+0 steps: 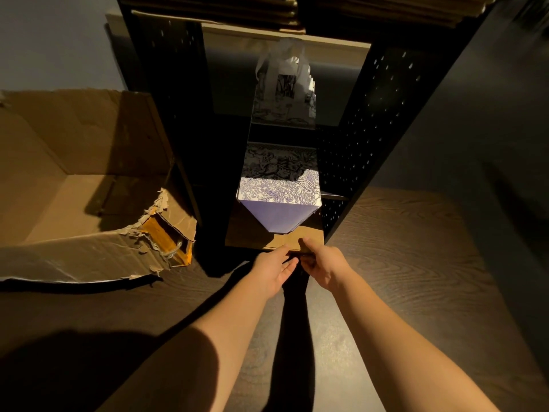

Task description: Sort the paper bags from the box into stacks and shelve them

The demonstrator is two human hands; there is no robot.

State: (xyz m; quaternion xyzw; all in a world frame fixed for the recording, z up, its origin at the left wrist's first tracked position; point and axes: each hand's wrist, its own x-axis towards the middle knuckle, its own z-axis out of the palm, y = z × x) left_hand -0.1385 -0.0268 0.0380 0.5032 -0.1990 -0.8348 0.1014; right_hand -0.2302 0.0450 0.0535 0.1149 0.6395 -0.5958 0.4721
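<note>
A flat stack of purple floral-print paper bags (pixel 279 200) lies on a low shelf of the black unit, over a brown paper bag stack (pixel 252 237) that juts out at the front. My right hand (pixel 322 263) pinches the front edge of the brown stack, thumb on top. My left hand (pixel 274 267) reaches to the same edge with fingers extended, palm up beneath it. Further back on the shelf stands a black-and-white printed bag with white handles (pixel 283 93). The torn cardboard box (pixel 74 185) sits open on the floor to the left.
The black perforated shelf frame (pixel 365 138) flanks the bags on both sides. More brown bags (pixel 237 10) lie on the upper shelf. Dark wood-grain floor (pixel 401 263) spreads to the right, and a dark wall panel (pixel 490 144) stands at the far right.
</note>
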